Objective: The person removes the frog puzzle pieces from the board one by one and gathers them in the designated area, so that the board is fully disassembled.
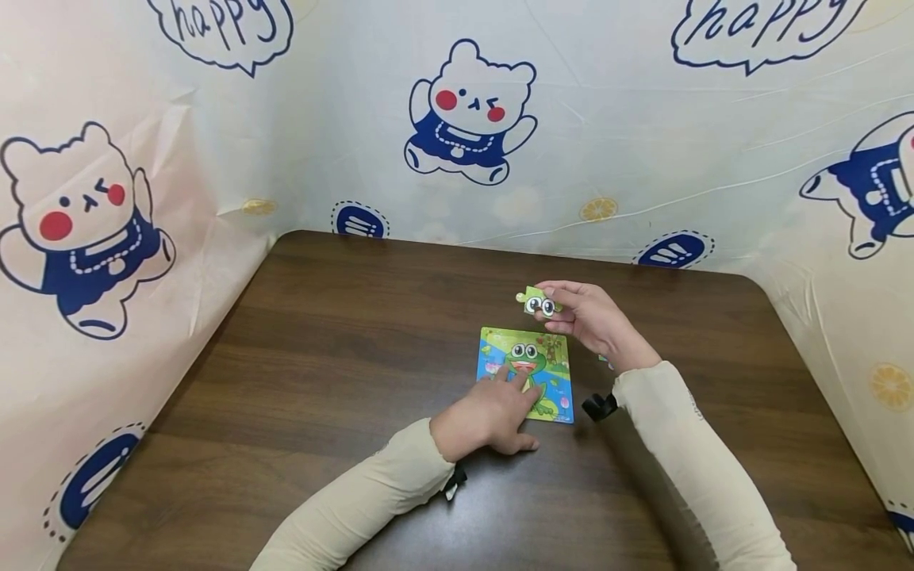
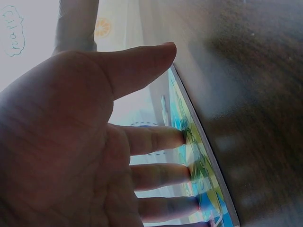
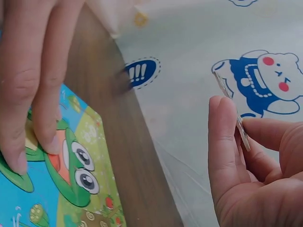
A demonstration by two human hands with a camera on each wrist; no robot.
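A square puzzle board (image 1: 559,373) with a green frog picture lies on the table. My left hand (image 1: 493,412) rests its fingertips on the lower part of the picture, fingers fairly straight, thumb spread off the board's near edge. Just beyond the board's far edge, my right hand (image 1: 589,317) pinches a light-green puzzle piece (image 1: 533,302) between thumb and fingers. Two big printed eyes face the head camera from it. In the right wrist view the held piece (image 3: 226,90) shows nearly edge-on, raised above the table. The frog's own printed eyes show on the board (image 3: 102,156) there.
A bit of a small coloured piece (image 1: 604,361) peeks out beneath my right wrist, mostly hidden. Brown wooden table surface (image 1: 343,333) surrounds the board. A pale printed curtain (image 1: 343,119) with bear figures stands along the table's back and sides.
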